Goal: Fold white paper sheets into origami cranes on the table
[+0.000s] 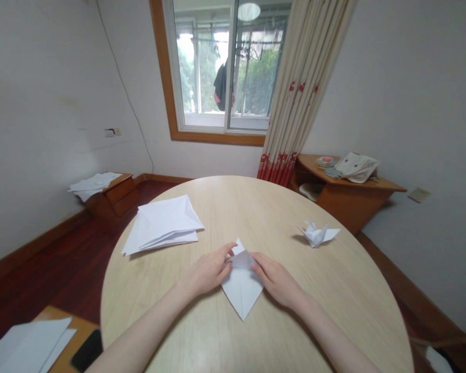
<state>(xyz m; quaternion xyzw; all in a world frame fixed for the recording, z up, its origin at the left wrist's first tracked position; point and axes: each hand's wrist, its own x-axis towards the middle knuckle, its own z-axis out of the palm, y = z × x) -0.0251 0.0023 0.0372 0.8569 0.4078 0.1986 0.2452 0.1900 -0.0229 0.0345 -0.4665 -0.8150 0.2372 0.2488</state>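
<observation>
A folded sheet of white paper (242,292) lies on the round table in front of me, one point toward me and a small tip rising at its far end. My left hand (210,269) grips its upper left edge between thumb and fingers. On the opposite edge, my right hand (275,277) has its thumb on top and its fingers bent around the side. A lifted flap between the two hands leaves the inner folds partly hidden. Farther right stands a finished paper crane (315,234), apart from both hands.
A stack of white paper (165,223) rests at the table's (233,199) left. Lower left, more sheets (31,344) and a dark phone (87,351) lie on a wooden surface. A corner cabinet (345,199) holding a cloth bag (357,167) stands behind right; a small cabinet (118,197) stands left.
</observation>
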